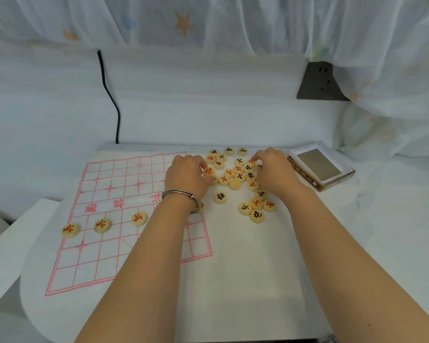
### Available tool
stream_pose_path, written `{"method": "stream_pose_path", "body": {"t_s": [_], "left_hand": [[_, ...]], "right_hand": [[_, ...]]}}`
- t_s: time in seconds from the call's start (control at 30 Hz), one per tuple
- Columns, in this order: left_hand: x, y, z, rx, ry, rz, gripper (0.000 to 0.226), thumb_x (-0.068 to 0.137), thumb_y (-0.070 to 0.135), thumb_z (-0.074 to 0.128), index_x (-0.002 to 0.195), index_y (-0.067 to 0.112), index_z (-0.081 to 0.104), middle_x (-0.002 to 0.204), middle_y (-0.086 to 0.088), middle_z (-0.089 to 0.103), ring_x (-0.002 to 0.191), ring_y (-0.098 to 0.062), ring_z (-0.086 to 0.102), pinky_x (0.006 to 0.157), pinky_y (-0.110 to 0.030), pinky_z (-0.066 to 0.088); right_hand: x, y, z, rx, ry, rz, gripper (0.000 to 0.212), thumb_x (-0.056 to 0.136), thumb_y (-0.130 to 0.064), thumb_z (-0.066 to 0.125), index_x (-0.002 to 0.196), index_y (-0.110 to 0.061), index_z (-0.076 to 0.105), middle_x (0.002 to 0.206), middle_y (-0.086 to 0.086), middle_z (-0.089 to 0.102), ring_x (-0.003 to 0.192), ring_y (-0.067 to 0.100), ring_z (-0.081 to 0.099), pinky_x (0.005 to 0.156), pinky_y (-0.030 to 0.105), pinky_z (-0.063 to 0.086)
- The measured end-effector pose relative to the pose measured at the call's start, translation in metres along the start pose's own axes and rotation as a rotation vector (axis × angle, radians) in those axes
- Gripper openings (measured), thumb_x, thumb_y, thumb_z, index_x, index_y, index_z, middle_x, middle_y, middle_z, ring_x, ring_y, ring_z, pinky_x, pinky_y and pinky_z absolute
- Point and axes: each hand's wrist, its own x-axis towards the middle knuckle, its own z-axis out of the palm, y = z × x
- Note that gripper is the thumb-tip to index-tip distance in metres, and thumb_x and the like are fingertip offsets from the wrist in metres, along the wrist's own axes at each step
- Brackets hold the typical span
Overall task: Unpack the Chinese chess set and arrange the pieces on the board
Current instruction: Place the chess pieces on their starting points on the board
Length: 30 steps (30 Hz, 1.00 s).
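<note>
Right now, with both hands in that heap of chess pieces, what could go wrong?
The left forearm lies across the board sheet; pulling it back could drag the sheet and shift the three placed red pieces. The loose heap mixes red and black, with one blank-faced piece, so a wrong pick is easy.

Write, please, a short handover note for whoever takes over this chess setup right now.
Left hand: fingers pinch a round wooden piece with a red character at the pile's edge.
Right hand: fingers curled on the pile; grip unclear.
Things: white paper board with red grid; pile of loose round wooden pieces right of it; open cardboard box further right.
Done: set unpacked; three red-marked pieces in a row on the board.
Left: place the rest.
</note>
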Motion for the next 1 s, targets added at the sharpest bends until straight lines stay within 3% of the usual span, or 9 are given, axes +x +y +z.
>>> {"method": "stream_pose_path", "body": {"t_s": [0.23,0.47,0.6,0.77,1.0], "left_hand": [[0.004,-0.001,0.001,-0.029,0.003,-0.004,0.025,0.084,0.029,0.064,0.108,0.019,0.064,0.102,-0.001,0.063,0.107,-0.019,0.048,0.082,-0.034,0.047],[0.004,-0.004,0.004,-0.05,-0.011,-0.033,0.024,0.087,0.027,0.061,0.11,0.019,0.063,0.105,-0.001,0.062,0.108,-0.02,0.048,0.082,-0.034,0.047],[0.003,-0.002,0.004,-0.061,-0.009,-0.022,0.024,0.087,0.025,0.06,0.11,0.019,0.063,0.105,-0.001,0.062,0.109,-0.019,0.048,0.083,-0.034,0.047],[0.0,-0.002,0.003,-0.052,-0.025,-0.003,0.026,0.086,0.027,0.061,0.111,0.019,0.063,0.106,-0.002,0.062,0.11,-0.019,0.048,0.084,-0.034,0.047],[-0.008,-0.001,-0.006,-0.013,-0.005,0.058,0.03,0.086,0.032,0.062,0.114,0.02,0.061,0.109,0.0,0.062,0.112,-0.019,0.046,0.087,-0.032,0.045]], "right_hand": [[0.02,0.008,0.002,-0.058,0.01,0.037,0.049,0.086,0.002,0.044,0.132,-0.012,0.046,0.131,0.013,0.047,0.122,0.029,0.04,0.095,0.038,0.042],[0.031,0.006,0.014,-0.048,0.013,-0.065,0.049,0.087,0.007,0.044,0.129,-0.017,0.053,0.129,0.01,0.051,0.119,0.028,0.043,0.094,0.04,0.043],[0.034,0.009,0.012,-0.071,-0.073,-0.047,0.052,0.084,0.01,0.045,0.126,-0.018,0.057,0.125,0.008,0.058,0.112,0.026,0.055,0.088,0.038,0.05],[0.038,0.008,0.02,-0.007,-0.044,-0.036,0.029,0.088,-0.005,0.054,0.113,-0.012,0.065,0.113,0.009,0.065,0.102,0.026,0.061,0.086,0.037,0.051],[0.026,-0.004,0.006,0.069,0.163,-0.065,0.021,0.089,-0.005,0.056,0.109,-0.005,0.063,0.105,0.011,0.064,0.096,0.025,0.059,0.08,0.033,0.046]]}}
